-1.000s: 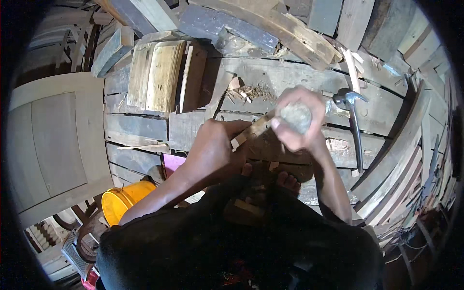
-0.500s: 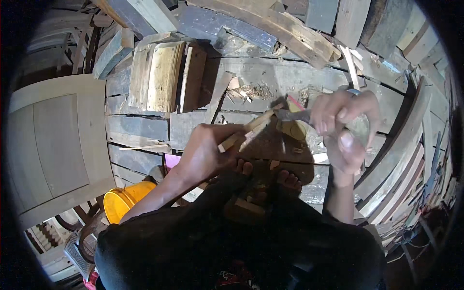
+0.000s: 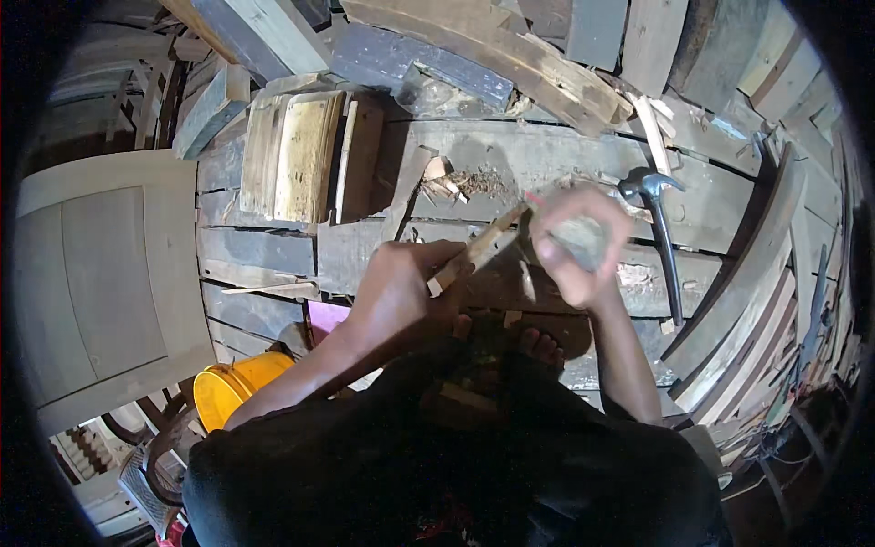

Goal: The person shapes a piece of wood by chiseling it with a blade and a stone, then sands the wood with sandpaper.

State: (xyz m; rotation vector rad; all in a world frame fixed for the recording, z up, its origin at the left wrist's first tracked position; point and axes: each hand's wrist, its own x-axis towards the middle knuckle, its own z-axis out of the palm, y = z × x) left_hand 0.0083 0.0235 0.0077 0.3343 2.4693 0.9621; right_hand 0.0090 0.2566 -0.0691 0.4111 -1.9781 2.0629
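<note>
My left hand (image 3: 399, 278) is closed round a short, narrow strip of wood (image 3: 483, 248), which slants up to the right. At the strip's far end is my right hand (image 3: 583, 244), smeared by motion, with its fingers curled. The grey flat-bladed tool it held a moment before is mostly lost in blur and behind the fingers. A claw hammer (image 3: 661, 219) with a dark head and handle lies on the planks to the right of my right hand.
Wood shavings (image 3: 465, 182) lie on the plank floor (image 3: 547, 146) ahead. A wooden block (image 3: 305, 155) stands at the far left, with a yellow bucket (image 3: 228, 387) nearer me. Curved boards (image 3: 743, 283) line the right side. My bare foot (image 3: 542, 346) is below my hands.
My right hand has swung left toward the strip's end, uncovering the hammer. The grey blade, plain before, is now hard to see. My left hand keeps its hold on the wood.
</note>
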